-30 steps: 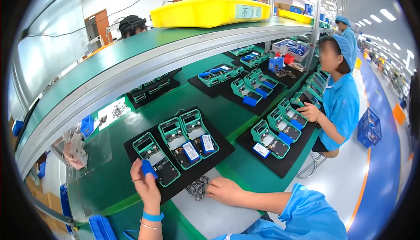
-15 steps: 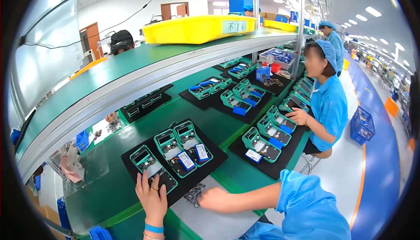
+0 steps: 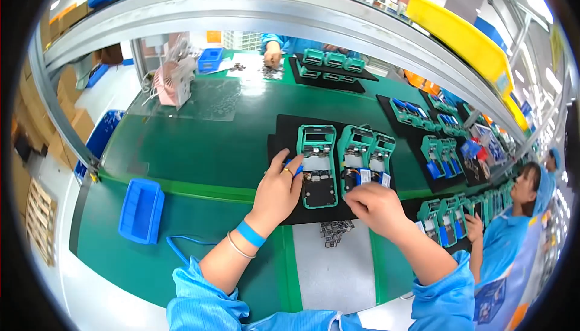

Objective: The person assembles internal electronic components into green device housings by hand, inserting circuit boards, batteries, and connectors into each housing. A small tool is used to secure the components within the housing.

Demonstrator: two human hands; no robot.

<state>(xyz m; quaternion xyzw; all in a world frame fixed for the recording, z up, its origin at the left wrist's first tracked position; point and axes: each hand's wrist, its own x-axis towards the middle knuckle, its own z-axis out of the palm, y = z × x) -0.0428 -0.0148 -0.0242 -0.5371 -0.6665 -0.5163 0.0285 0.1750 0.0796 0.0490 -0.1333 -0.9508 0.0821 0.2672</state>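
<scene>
Three green-rimmed device housings with exposed circuit boards lie on a black foam mat (image 3: 284, 128) in front of me. My left hand (image 3: 278, 189) is at the left side of the leftmost housing (image 3: 318, 165), its fingers bent round a blue battery (image 3: 293, 167) that they mostly cover. My right hand (image 3: 377, 207) is closed in a pinch over the lower end of the middle housing (image 3: 355, 150); its fingertips hide whatever they hold. Blue batteries with white labels sit on the middle housing and the right housing (image 3: 382, 147). Just below the mat is a pile of small metal parts (image 3: 333, 233).
A blue bin (image 3: 142, 211) stands at the left, beside a blue cable (image 3: 175, 249). A pink fan (image 3: 172, 83) is further back. Across the bench a co-worker's hand (image 3: 273, 55) reaches to small parts. Another co-worker (image 3: 510, 234) sits at the right by more housings. A metal shelf beam (image 3: 241, 20) crosses above.
The view has swung left. My right hand has moved from the pile of metal parts up to the middle housing. My left hand has shifted to the leftmost housing's left edge.
</scene>
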